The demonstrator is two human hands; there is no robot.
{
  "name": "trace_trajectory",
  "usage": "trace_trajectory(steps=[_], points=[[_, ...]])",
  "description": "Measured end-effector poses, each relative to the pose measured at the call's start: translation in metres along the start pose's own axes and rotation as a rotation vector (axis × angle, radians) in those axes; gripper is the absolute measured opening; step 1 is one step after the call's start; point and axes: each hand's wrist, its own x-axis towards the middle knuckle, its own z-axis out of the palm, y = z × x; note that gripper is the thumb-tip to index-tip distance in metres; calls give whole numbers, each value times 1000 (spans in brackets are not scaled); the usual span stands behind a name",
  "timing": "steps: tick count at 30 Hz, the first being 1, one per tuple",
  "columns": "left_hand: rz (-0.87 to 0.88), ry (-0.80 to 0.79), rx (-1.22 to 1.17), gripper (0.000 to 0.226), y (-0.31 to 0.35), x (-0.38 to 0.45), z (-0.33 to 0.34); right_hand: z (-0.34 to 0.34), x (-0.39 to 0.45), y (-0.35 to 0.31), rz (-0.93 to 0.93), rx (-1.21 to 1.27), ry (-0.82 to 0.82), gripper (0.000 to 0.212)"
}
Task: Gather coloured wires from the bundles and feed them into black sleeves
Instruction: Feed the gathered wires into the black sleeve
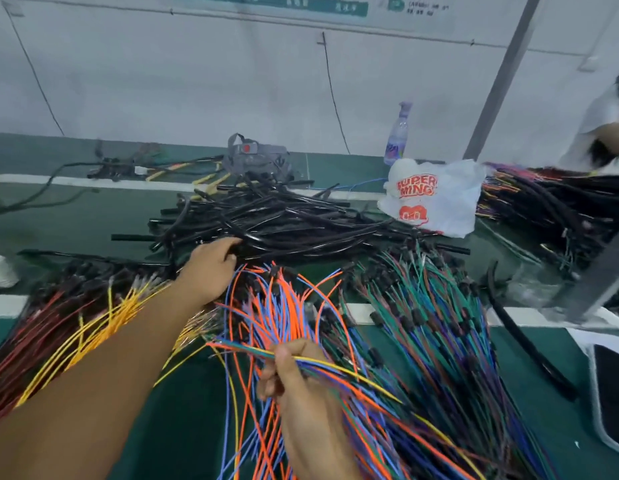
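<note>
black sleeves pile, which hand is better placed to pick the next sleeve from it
Left. The left hand already reaches the near edge of the black sleeves, fingers on them. The right hand is nearer the camera, gripping a gathered set of coloured wires.

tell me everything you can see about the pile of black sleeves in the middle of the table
The pile of black sleeves is a loose heap of thin, glossy black tubes, plastic or rubber by their look, lying crisscrossed and mostly lengthwise across the green table. Some are straight, others bowed, and a few ends stick out at the left. It sits beyond the orange and blue wires. The left hand reaches into its near edge, fingers touching a sleeve. A white plastic bag lies at its right end.
</note>
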Motion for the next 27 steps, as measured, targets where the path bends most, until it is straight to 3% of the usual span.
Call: trace_trajectory(steps=[2,4,11,13,15,19,21,23,27], points=[[-70,-44,280,41,-2,6,11,-2,2,2,8,-14,9,27],[-36,-17,531,42,-4,6,22,-4,2,4,22,-27,7,26],[117,197,592,27,6,2,20,-6,3,3,35,-34,-24,24],[152,276,431,19,18,-7,9,-4,2,-1,34,-17,-16,29],[76,314,115,17,32,-20,-8,-3,0,-5,28,21,-13,23],[-423,399,-1378,27,34,-62,-60,0,-3,-10,32,-34,-23,14],[-519,450,-1849,42,17,-104,-77,2,-5,-13,41,-76,-7,19],[-580,424,-2008,51,5,-145,-76,5,-6,-17,46,-98,9,21],[-595,86,-1935,43,16,-199,-34,11,-16,-21,-4,-88,-1,19]])
